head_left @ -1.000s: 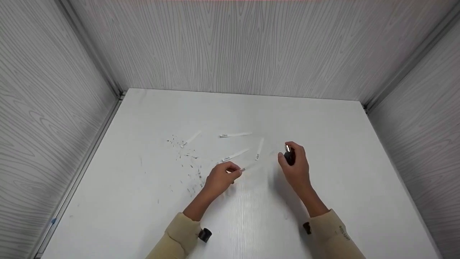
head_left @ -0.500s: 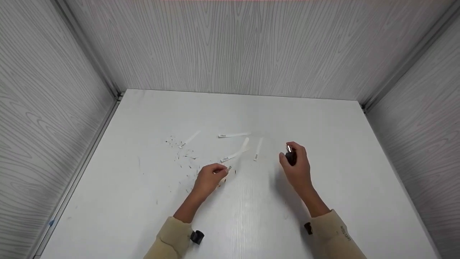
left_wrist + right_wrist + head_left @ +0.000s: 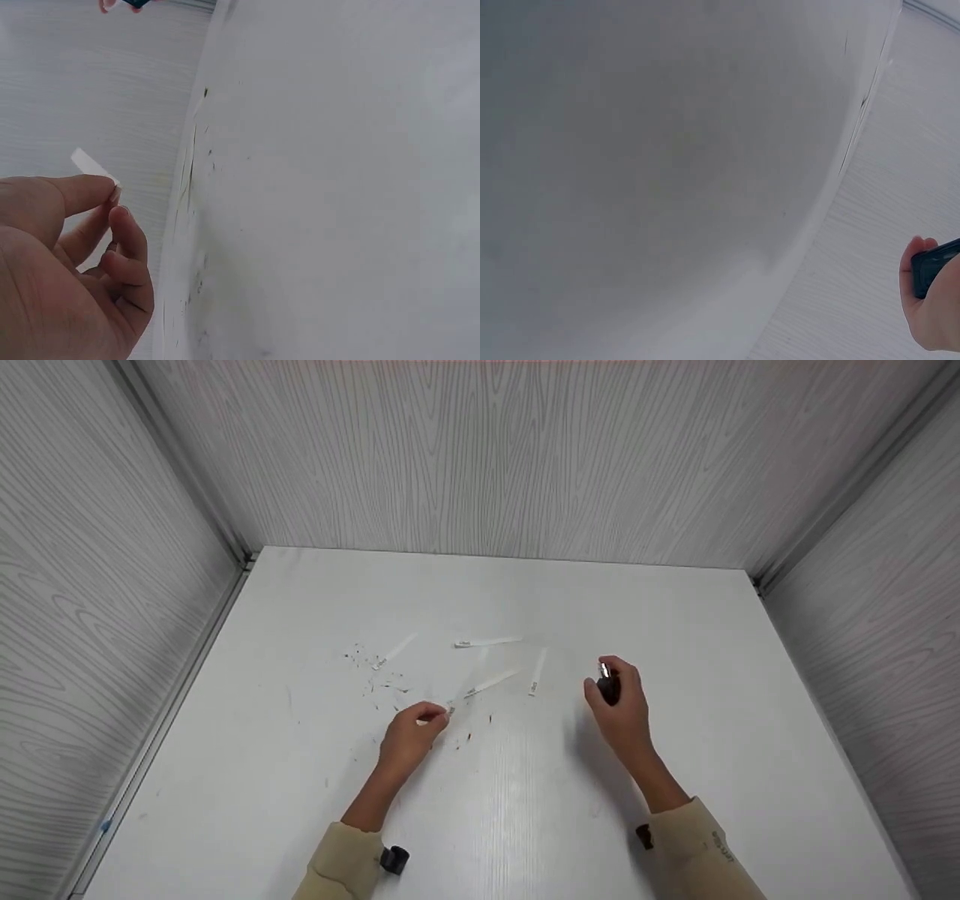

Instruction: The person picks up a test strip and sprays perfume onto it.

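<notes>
My left hand point(image 3: 441, 719) hovers low over the white table point(image 3: 675, 607), thumb and forefinger pinching one end of a thin white paper strip point(image 3: 451, 707). The left wrist view shows that strip point(image 3: 93, 163) sticking up from the pinch of the left hand point(image 3: 114, 199). My right hand point(image 3: 604, 684) is to the right, fingers curled round a small black object with a silver top point(image 3: 606, 681). Only an edge of the black object point(image 3: 933, 268) and fingertips point(image 3: 916, 251) show in the right wrist view.
Several white strips lie on the table beyond the hands: one far left point(image 3: 395, 649), one at the back point(image 3: 487, 642), one in the middle point(image 3: 491, 682), one upright-angled point(image 3: 537, 672). Dark specks point(image 3: 379, 679) are scattered left of centre. Grey wood-grain walls point(image 3: 480, 457) enclose three sides.
My left hand has drawn left and slightly back toward me, carrying the pinched strip. A few dark specks now lie where it was. The right hand has barely moved.
</notes>
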